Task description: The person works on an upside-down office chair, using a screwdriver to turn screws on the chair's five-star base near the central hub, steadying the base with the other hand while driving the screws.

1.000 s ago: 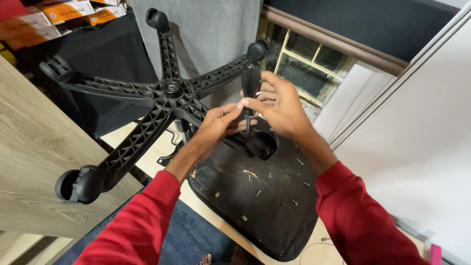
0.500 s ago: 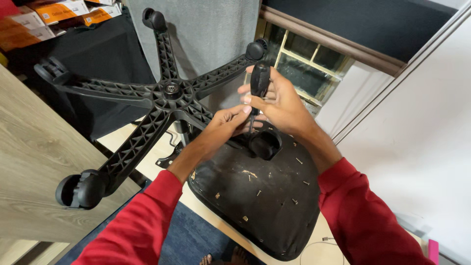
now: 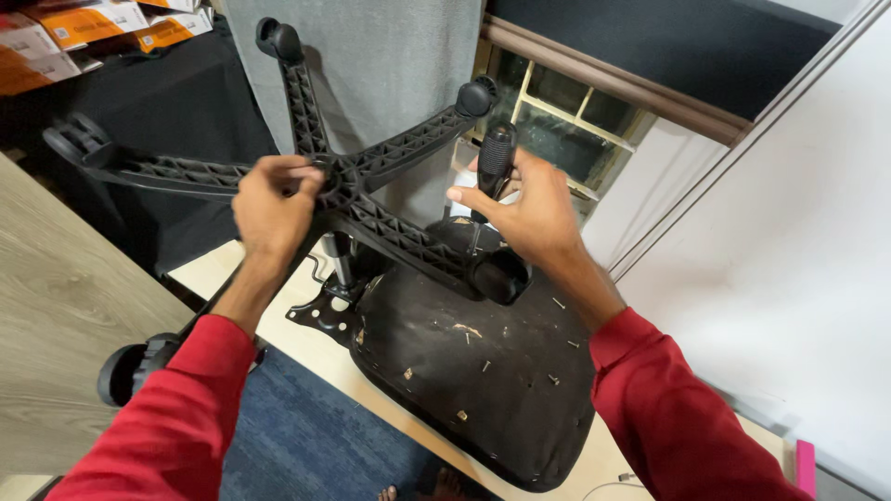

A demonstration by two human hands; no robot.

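Note:
An office chair lies upside down, its black five-armed wheel base (image 3: 390,153) pointing up toward me. My left hand (image 3: 271,202) rests its fingers on the hub of the base, next to the centre post. My right hand (image 3: 520,209) grips a black ribbed tool handle (image 3: 495,158) held upright above the nearest caster (image 3: 499,276). The black underside of the seat (image 3: 473,380) lies below, dotted with several screws and bits of debris. Both my sleeves are red.
A wooden tabletop (image 3: 56,306) runs along the left. Orange boxes (image 3: 83,28) sit on black cloth at top left. A grey panel (image 3: 390,56) stands behind the base, a window (image 3: 566,121) beyond it, a white wall (image 3: 798,232) on the right. Blue carpet (image 3: 297,445) lies below.
My left hand left the tool and moved left to the hub of the base. My right hand kept the handle and raised it slightly.

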